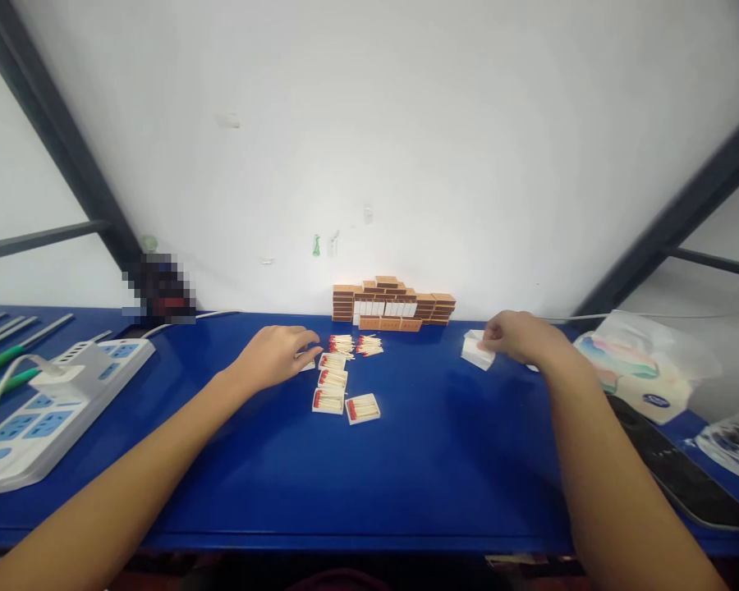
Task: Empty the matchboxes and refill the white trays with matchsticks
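My left hand point(277, 353) hovers at the left of the match trays, finger and thumb apart. Partly under its thumb lies a small white tray point(309, 366). Beside it, white matchbox trays of red-headed matches stand in a column, among them a front tray point(328, 401) and a separate tray point(363, 409). Two loose heaps of matches, a left heap point(341, 345) and a right heap point(370, 345), lie behind them. Over on the right, my right hand point(520, 336) has its fingertips closed on a white empty-looking matchbox tray point(477, 355); its fingers partly hide the tray.
Brown matchboxes point(391, 323) are stacked against the white wall, with white pieces in the middle. A power strip point(80, 410) and green-handled tools point(6, 359) lie left. On the right are a tissue pack point(640, 369), a dark phone point(683, 468) and clear plastic point(736, 443).
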